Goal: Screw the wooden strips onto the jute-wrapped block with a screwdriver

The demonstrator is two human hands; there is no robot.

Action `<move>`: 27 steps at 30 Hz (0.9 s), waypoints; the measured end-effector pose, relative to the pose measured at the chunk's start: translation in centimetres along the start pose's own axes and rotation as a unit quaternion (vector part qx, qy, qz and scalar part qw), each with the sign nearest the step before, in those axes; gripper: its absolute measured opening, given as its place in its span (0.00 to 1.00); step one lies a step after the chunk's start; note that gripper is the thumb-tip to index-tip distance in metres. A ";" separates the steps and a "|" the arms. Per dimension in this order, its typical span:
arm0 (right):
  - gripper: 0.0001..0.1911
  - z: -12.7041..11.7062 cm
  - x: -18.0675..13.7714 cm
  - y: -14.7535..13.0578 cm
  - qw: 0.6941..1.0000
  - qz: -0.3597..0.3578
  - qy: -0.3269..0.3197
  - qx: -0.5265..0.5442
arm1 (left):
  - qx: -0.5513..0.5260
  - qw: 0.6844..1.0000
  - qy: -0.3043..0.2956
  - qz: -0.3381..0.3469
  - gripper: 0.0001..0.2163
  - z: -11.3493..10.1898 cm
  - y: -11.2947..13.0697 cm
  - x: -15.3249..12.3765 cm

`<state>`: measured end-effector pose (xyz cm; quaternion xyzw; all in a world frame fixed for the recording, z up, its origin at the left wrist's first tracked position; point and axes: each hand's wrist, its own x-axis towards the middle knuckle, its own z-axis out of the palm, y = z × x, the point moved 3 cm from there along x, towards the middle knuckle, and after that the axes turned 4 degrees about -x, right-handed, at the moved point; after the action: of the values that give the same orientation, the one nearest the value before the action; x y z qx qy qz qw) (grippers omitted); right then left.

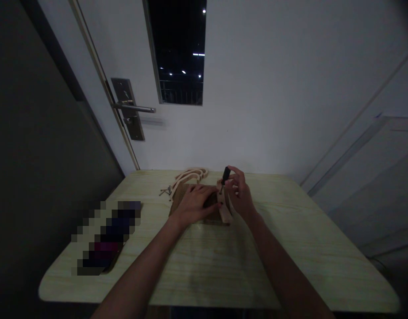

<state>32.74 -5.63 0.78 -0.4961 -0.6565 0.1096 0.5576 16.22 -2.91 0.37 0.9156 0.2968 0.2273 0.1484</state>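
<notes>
My right hand (239, 192) grips the black handle of a screwdriver (226, 173), tilted with its tip down on a pale wooden strip (225, 212). The strip lies along the right side of a brown wooden board (180, 195). Flat across that board rests my left hand (197, 204), fingers stretched out, its fingertips against the strip. A dark spot, perhaps a hole or screw head, shows in the strip near the left thumb. Left of the board is a small heap of screws (166, 191). Behind it lie curved pale wooden pieces (187, 175).
The light wood-grain table (306, 248) stands against a white door (273, 88) with a metal handle (134, 107) and a dark window (179, 48). A pixelated dark object (114, 235), its kind unclear, lies at the table's left. A dark panel (41, 177) rises on the left.
</notes>
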 end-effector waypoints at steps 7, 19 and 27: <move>0.15 -1.9 2.0 -1.7 0.998 -0.015 -0.041 -0.036 | 0.003 1.000 -0.009 -0.011 0.23 0.0 0.1 0.0; 0.07 -4.0 6.6 -4.5 0.971 -0.008 -0.213 -0.109 | 0.009 1.000 -0.008 -0.012 0.23 -0.2 0.4 0.0; 0.04 -3.0 8.9 -6.0 0.935 0.000 -0.275 -0.225 | 0.013 1.000 -0.009 -0.012 0.22 -0.3 0.5 0.0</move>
<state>33.06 -2.83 11.60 -0.5591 -0.7915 0.0917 0.2293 16.33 -3.27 0.88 0.9158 0.3091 0.2137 0.1417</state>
